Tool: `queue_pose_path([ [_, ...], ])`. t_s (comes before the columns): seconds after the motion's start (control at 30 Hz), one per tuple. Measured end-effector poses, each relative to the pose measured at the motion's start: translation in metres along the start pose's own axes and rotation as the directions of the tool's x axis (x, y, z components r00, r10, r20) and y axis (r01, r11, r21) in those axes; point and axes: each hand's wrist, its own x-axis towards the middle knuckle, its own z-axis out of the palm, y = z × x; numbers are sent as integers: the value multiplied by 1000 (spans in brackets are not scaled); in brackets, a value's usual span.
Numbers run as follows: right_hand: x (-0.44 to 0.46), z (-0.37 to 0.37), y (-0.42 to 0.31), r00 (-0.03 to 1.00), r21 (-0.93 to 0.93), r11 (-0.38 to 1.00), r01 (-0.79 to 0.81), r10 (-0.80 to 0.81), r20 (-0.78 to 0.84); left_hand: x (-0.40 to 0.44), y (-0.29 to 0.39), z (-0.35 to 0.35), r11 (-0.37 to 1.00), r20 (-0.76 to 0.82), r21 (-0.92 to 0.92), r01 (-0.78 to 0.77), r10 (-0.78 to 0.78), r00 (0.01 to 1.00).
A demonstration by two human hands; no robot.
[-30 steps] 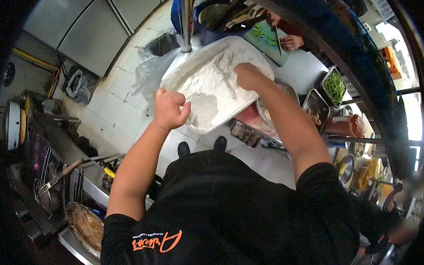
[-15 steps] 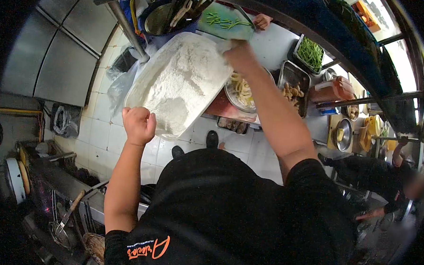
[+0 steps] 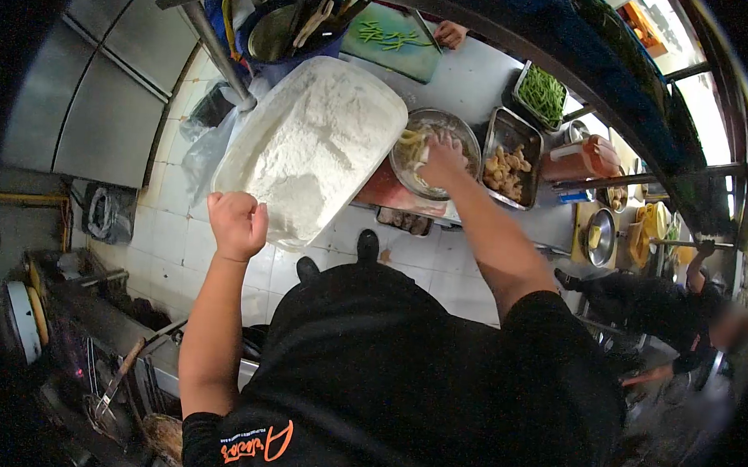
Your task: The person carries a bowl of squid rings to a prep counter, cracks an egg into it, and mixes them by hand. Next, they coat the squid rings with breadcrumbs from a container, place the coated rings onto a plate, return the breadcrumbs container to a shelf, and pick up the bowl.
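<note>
My left hand is closed on the near left rim of a large white tub that holds white flour. My right hand reaches down into a round metal bowl just right of the tub. Pale yellowish ring-like pieces lie in that bowl, beside and under my fingers. The fingers look spread over the contents, and nothing is visibly gripped in them. A pinkish-red board shows beneath the bowl.
Behind, another person's hand rests by a knife at a green board with cut beans. Trays of green beans and brown pieces stand right. A metal post and blue bucket are back left. Another person is far right.
My right hand has moved from the flour over the tub's right side and down into the metal bowl. My left hand stays at the rim. The view has shifted, showing more of the right side.
</note>
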Motion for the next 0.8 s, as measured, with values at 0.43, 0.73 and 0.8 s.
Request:
queue_pose_path([
  [0.43,49,68,-3,972,-269,955,-126,63,-228,-14,-19,2,997,70,-7,-78,78,995],
  [0.73,32,-11,30,967,250,953,-170,210,-143,3,-19,-22,892,111,-65,-448,453,885],
  [0.8,-8,-14,8,958,446,874,-195,266,-103,8,-6,-22,868,54,-67,-492,495,867],
])
